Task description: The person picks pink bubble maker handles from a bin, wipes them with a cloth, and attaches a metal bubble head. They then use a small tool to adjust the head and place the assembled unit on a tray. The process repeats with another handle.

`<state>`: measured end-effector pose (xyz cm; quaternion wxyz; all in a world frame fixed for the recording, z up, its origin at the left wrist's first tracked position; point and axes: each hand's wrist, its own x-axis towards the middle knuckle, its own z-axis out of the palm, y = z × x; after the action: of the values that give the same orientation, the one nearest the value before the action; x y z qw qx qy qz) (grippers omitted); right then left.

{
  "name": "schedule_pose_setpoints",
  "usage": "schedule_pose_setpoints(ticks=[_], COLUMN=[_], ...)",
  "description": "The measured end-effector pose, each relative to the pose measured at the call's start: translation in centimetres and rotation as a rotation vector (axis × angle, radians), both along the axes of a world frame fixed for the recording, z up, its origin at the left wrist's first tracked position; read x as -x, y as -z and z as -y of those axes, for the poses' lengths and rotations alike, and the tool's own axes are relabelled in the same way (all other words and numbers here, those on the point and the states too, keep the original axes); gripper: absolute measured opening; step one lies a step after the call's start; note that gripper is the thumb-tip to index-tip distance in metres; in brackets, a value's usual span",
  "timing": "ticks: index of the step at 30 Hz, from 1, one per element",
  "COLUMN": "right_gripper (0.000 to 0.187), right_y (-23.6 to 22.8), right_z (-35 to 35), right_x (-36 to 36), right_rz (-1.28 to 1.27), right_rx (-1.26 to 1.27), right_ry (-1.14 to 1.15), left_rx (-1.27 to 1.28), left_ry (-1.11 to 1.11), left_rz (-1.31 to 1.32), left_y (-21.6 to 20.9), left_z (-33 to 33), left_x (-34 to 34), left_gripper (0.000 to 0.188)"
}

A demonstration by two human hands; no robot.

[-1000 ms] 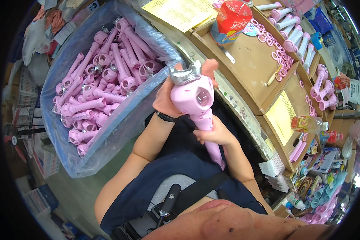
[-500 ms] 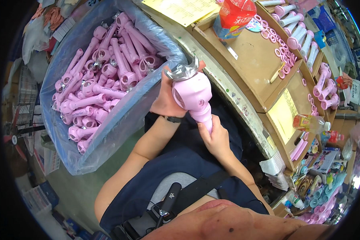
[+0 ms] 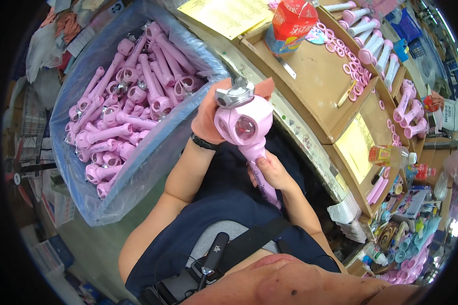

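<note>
A pink toy wand (image 3: 253, 118) slants across my lap, with a round head, oval window openings and dark lettering down its handle. A shiny silver crown (image 3: 235, 95) tops the head. My left hand (image 3: 207, 122) grips the head from behind through a salmon-coloured cloth (image 3: 264, 88); most of its fingers are hidden. Lower down, my right hand (image 3: 273, 172) is closed round the handle. Beside my left arm stands a bin lined with blue plastic (image 3: 137, 195), piled with similar pink wands (image 3: 132, 118).
Along the right runs a workbench with cardboard trays (image 3: 303, 114) holding pink rings (image 3: 355, 71). A red bag (image 3: 291, 25), yellow sheets (image 3: 228, 15), a drink bottle (image 3: 389, 155) and white-and-pink handles (image 3: 375, 47) lie there too.
The wand has turned so that an oval window and the handle's lettering show more. My right hand has shifted slightly, exposing more of the lower handle.
</note>
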<state>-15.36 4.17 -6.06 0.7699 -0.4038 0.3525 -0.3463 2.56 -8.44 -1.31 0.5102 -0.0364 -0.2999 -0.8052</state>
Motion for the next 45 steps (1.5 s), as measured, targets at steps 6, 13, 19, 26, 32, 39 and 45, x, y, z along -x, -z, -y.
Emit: schedule_pose_setpoints(ticks=[6,13,19,26,32,39,45], right_gripper=[0.061,0.048,0.058,0.075,0.078,0.035,0.069], right_y=[1.8,0.0,-0.9,1.6,2.0,-1.1,0.2], right_z=[1.1,-0.5,-1.6,-0.8,0.8,-0.6,0.9], right_x=[0.4,0.4,0.7,1.5,1.0,0.4,0.7], right_rz=[0.130,-0.085,-0.025,0.483,0.641,-0.360,0.911], right_rx=[-0.154,0.046,0.170,-0.279,-0.588,0.046,-0.577], right_ry=[-0.001,0.077,0.003,-0.255,-0.209,0.126,-0.261], left_rx=[-0.594,0.114,0.616,-0.221,-0.501,-0.506,-0.581], left_ry=[-0.444,-0.523,-0.957,0.309,0.048,-0.144,0.212], left_rz=[0.168,0.609,0.856,0.070,0.066,-0.111,-0.232], left_y=[-1.2,-0.2,0.0,-0.3,1.3,2.5,1.2], left_z=[-4.1,-4.1,-3.1,-3.0,-2.7,-2.5,-3.0], left_x=[3.2,1.3,-0.6,1.6,1.8,1.4,2.9], left_gripper=[0.052,0.038,0.050,0.030,0.048,0.045,0.048])
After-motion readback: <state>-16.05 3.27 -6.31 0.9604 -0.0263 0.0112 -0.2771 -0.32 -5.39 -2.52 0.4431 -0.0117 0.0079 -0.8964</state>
